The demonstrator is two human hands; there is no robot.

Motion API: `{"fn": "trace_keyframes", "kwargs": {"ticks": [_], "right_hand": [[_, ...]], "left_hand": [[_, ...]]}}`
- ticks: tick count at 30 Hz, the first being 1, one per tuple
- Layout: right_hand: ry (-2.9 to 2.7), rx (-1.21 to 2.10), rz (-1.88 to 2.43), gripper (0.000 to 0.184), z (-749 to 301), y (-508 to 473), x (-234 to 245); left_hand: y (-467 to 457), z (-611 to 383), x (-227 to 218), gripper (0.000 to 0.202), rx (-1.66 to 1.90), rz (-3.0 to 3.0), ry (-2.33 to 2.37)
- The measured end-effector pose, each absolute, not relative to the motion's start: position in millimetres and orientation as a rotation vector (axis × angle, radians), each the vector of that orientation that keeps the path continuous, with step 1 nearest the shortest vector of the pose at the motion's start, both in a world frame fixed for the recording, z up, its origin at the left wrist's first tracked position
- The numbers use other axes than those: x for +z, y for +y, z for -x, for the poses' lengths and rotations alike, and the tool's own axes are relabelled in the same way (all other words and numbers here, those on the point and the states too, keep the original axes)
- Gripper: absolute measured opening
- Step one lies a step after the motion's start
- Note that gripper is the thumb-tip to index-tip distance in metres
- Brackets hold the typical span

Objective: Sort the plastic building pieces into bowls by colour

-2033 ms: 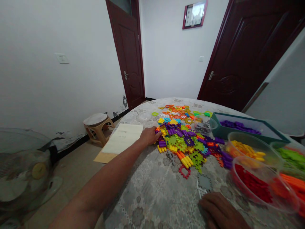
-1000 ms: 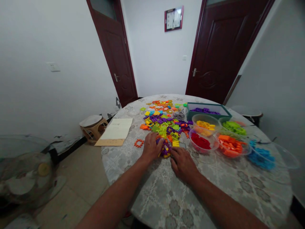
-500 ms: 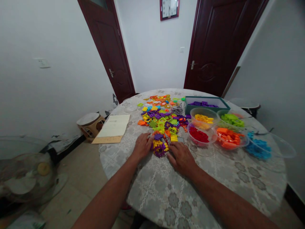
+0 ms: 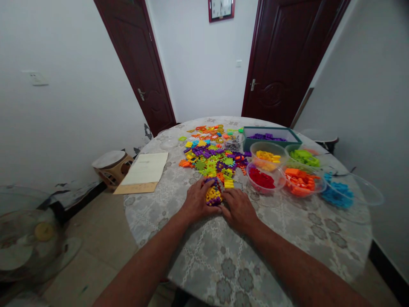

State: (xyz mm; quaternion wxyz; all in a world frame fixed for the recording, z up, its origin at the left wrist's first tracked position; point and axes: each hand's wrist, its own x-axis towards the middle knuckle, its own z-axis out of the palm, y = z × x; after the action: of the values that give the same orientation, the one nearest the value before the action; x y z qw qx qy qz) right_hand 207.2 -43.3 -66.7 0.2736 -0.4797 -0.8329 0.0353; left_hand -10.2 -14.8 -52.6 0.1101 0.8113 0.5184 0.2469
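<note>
A small cluster of yellow and purple plastic building pieces (image 4: pixel 213 197) lies on the table between my hands. My left hand (image 4: pixel 197 201) is curled around its left side, with fingers over the far edge and thumb along the near edge. On the right side, my right hand (image 4: pixel 238 208) presses its bent fingers against the cluster, and its thumb is close to my left thumb. Just beyond spreads a mixed heap of gear-shaped pieces (image 4: pixel 207 164) in green, purple, orange and yellow. The undersides of my fingers are hidden.
Clear bowls hold red pieces (image 4: pixel 261 178), yellow pieces (image 4: pixel 267 157), orange pieces (image 4: pixel 299 181) and green pieces (image 4: pixel 303 157). Blue pieces (image 4: pixel 338 192) are at the far right. Behind stands a dark green box (image 4: pixel 271 129) with purple pieces. A paper pad (image 4: pixel 148 168) lies left.
My left hand has closed further around the cluster, its thumb now along the near edge. My right hand has drawn closer in. The camera view has shifted slightly.
</note>
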Motion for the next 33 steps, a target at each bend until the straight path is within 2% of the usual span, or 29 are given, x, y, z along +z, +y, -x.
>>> {"fn": "trace_keyframes", "kwargs": {"ticks": [9, 23, 29, 33], "right_hand": [[-2.194, 0.131, 1.251, 0.026, -211, -38, -73], [-2.187, 0.208, 1.243, 0.032, -212, -41, -70], [-2.183, 0.220, 1.241, 0.033, -211, -41, -71], [-2.176, 0.219, 1.238, 0.034, -210, -41, -70]], "left_hand": [[-3, 17, -46, 0.095, 0.633, -2.445, 1.540], [8, 24, -47, 0.048, 1.044, -2.225, 1.439], [15, 30, -39, 0.047, 1.155, -1.842, 1.630], [23, 30, -34, 0.047, 1.302, -1.596, 1.559]]}}
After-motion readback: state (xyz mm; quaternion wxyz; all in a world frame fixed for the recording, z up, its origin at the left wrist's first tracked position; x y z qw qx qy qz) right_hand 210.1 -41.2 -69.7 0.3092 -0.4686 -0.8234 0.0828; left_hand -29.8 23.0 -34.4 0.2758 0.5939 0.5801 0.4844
